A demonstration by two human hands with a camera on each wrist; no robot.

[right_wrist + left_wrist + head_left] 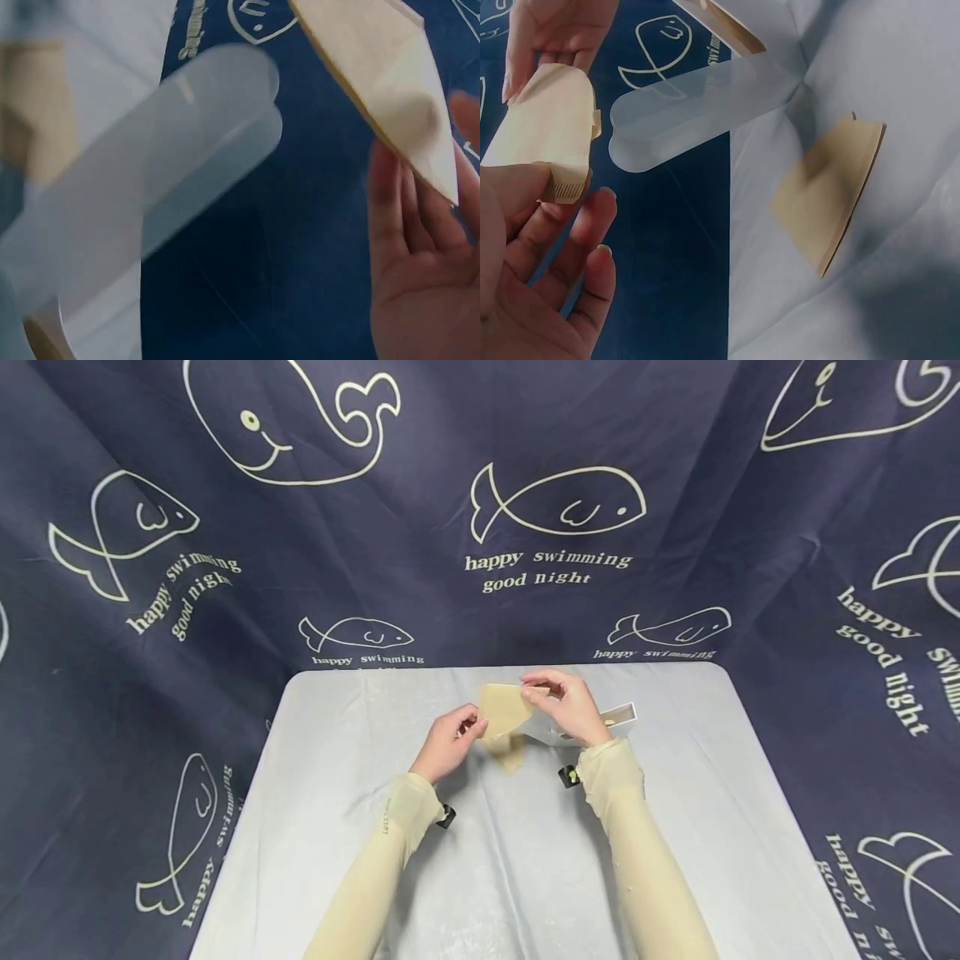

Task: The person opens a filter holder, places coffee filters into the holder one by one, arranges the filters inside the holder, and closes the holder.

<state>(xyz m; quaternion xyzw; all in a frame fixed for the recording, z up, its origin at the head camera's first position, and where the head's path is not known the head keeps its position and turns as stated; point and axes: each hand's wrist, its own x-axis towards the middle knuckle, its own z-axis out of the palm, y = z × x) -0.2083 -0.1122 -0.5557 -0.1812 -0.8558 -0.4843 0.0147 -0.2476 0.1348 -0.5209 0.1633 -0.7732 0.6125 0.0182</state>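
Note:
A tan paper coffee filter is held up between both hands, above the far half of the table. My left hand pinches its lower left corner, thumb over the crimped seam in the left wrist view. The filter's upper right edge is gripped by my right hand, thumb in front. A second coffee filter lies on the cloth below. Close by stands a translucent plastic holder with a rounded, notched top; my right hand partly hides it in the head view.
A white open box with something tan inside stands just beyond my right wrist. Pale cloth covers the table. A dark blue curtain with fish prints hangs behind and along both sides.

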